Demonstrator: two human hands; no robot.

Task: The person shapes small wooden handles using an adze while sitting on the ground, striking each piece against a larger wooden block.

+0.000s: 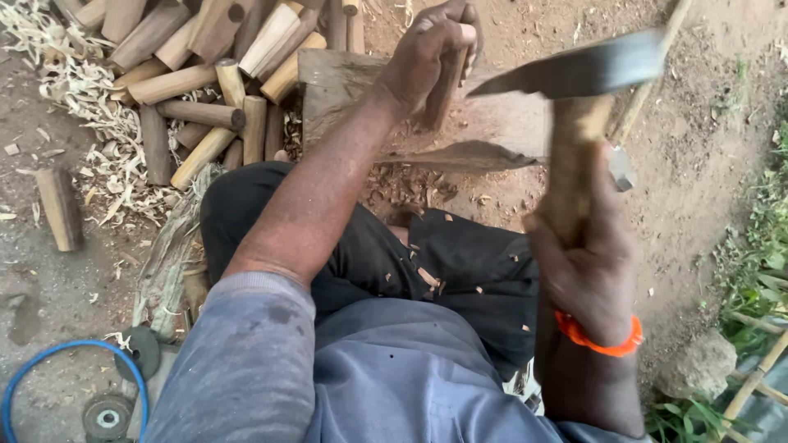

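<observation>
Shaping a peg w/ the adze

Our left hand (431, 57) grips wood piece (447, 86) upright on chopping block (345, 90); right hand (587, 262) fingers clamp adze (574, 74) handle. Best keep strikes below our left fingers.

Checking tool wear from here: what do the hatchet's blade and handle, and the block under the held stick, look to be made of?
Hatchet blade: likely steel, grey with a dull sheen, motion-blurred. Its handle: wood, tan and grainy, gripped by the right hand. Block: raw wood, weathered, rough-chipped. The left hand holds a stick, seemingly pale bare wood.
</observation>
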